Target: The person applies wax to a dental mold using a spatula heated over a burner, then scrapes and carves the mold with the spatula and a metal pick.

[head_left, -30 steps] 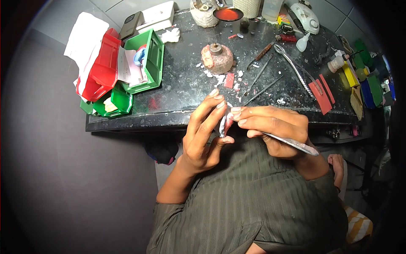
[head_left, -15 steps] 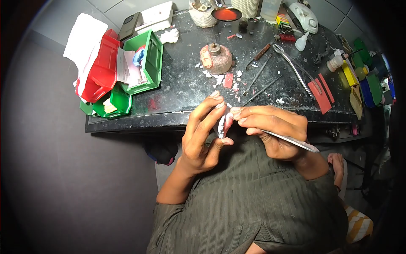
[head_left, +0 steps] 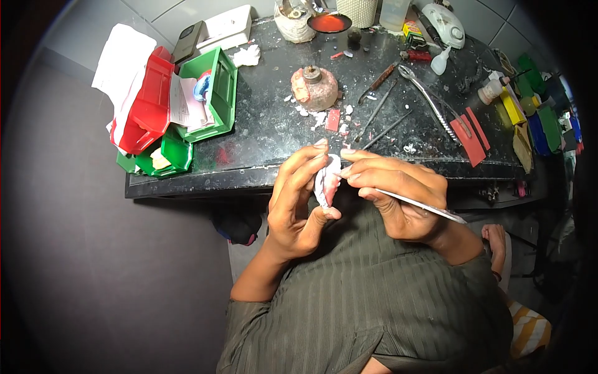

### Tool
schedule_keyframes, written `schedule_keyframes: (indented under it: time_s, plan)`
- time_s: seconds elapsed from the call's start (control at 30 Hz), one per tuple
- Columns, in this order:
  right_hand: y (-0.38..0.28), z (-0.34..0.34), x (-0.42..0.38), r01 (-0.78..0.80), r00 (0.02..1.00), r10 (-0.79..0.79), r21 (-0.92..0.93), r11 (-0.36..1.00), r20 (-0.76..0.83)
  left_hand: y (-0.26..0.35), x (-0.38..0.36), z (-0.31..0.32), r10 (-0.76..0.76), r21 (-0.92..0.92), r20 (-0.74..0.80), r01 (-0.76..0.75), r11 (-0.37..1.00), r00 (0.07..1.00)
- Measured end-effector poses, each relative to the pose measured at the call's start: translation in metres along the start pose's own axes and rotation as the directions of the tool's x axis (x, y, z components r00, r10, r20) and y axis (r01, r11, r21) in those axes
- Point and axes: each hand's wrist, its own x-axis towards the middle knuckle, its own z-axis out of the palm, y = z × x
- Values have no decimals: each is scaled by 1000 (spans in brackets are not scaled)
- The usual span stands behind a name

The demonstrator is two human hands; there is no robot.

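Note:
Between the fingertips and thumb of my left hand (head_left: 291, 209) is a small white and pink dental piece (head_left: 331, 187), apparently plaster with pink wax. It stands roughly upright in front of the bench's near edge. My right hand (head_left: 408, 193) is closed around a slim metal carving tool (head_left: 427, 207), whose flat end sticks out past the palm to the lower right. The tool's thin tip reaches the right side of the dental piece; whether it touches cannot be made out. Fingertips of the right hand are close beside the piece.
On the dark bench (head_left: 261, 146) stand a spirit lamp (head_left: 314, 90), pink wax sheets (head_left: 467, 140), carving tools (head_left: 377, 112) and white scraps. Green (head_left: 218, 100) and red bins (head_left: 146, 103) are at left. A red-filled dish (head_left: 330, 23) sits behind. Another person's hand (head_left: 494, 235) shows at right.
The dental piece has turned in my left fingers, so more of its white and pink surface shows. My right hand has shifted slightly left and down with the carving tool.

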Motion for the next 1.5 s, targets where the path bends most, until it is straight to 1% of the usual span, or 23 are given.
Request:
schedule_keyframes:
  time_s: [0.07, 0.13, 0.17, 0.33, 0.5, 0.57, 0.63, 0.67, 0.73, 0.83, 0.9, 0.97, 1.03, 1.07, 1.13, 1.23, 1.27, 1.3, 1.33, 1.37, 1.4, 1.47, 1.5]
  plan:
    - [0, 0, -1, 22, 1000, -22, 0, 1000, -10, 1, -1, 1, -14, -20, -7, 14, 1000, 1000]
    - [-5, -1, -2, -34, 999, 34, 14, 999, 25, -1, -2, 2, -27, -40, -13, 27, 999, 1000]
    - [-5, -1, -2, -34, 999, 33, 14, 999, 25, -3, -3, 2, -22, -47, -9, 21, 999, 1000]
    - [-1, 1, -3, 14, 1000, -14, -24, 1000, 8, -4, -4, 4, -48, -60, -18, 47, 997, 999]
    - [1, 2, -3, 40, 999, -40, -44, 998, -5, -1, -3, 2, -87, -61, 23, 88, 994, 996]
    - [3, 2, -5, 59, 998, -60, -51, 997, -2, 1, 0, 3, -79, -48, 17, 80, 996, 997]
    - [6, 1, -9, 20, 998, -21, -20, 1000, -63, 1, 1, 2, -73, -36, 13, 74, 997, 997]
    - [1, -2, -6, -83, 995, 84, 20, 996, -61, 0, 1, 1, -53, -12, 23, 53, 999, 998]
    - [4, -4, -3, -87, 994, 94, 111, 990, -62, 0, 0, -1, -33, 12, 32, 32, 999, 999]
    - [10, -3, -3, -82, 995, 90, 176, 981, -34, 0, -1, -6, -53, 50, 78, 49, 998, 996]
    - [8, -3, -3, -99, 994, 106, 187, 977, -24, 0, -1, -8, -39, 84, 108, 30, 996, 993]
    - [9, -3, -3, -116, 993, 121, 200, 973, -13, 3, 0, -8, -46, 64, 101, 40, 997, 994]
    - [16, -5, -6, -66, 994, 84, 212, 975, -76, 3, 0, -10, -52, 41, 96, 48, 998, 994]
    - [16, -4, -4, -77, 980, 122, 270, 960, -154, 2, -1, -12, -60, 17, 103, 58, 998, 993]
    - [25, -4, -1, -145, 925, 269, 401, 904, -270, 1, -1, -12, -67, -4, 107, 68, 998, 992]
    - [31, -16, 6, -247, 869, 405, 459, 853, -285, 1, 1, -6, 9, 140, -7, -8, 990, 1000]
    - [31, -15, 8, -247, 869, 406, 460, 853, -285, 0, 1, -4, 8, 140, -7, -7, 990, 1000]
    - [30, -12, 11, -181, 910, 281, 316, 931, -306, -1, 2, -2, 84, 311, -56, -63, 948, 995]
    - [30, -10, 11, -105, 939, 153, 167, 980, -307, -1, 3, 0, 167, 475, -90, -105, 874, 982]
    - [28, -10, 6, -123, 951, 182, 234, 964, -251, 2, 5, 3, 193, 552, -101, -107, 827, 976]
    - [18, -2, 2, -170, 933, 269, 367, 915, -239, 3, 5, 5, 190, 553, -99, -104, 826, 977]
    - [8, -3, 0, -167, 974, 196, 222, 961, -117, 4, 5, 8, 255, 629, -123, -123, 768, 959]
    - [6, -2, 1, -128, 986, 141, 144, 981, -87, 3, 5, 9, 253, 628, -122, -122, 768, 960]
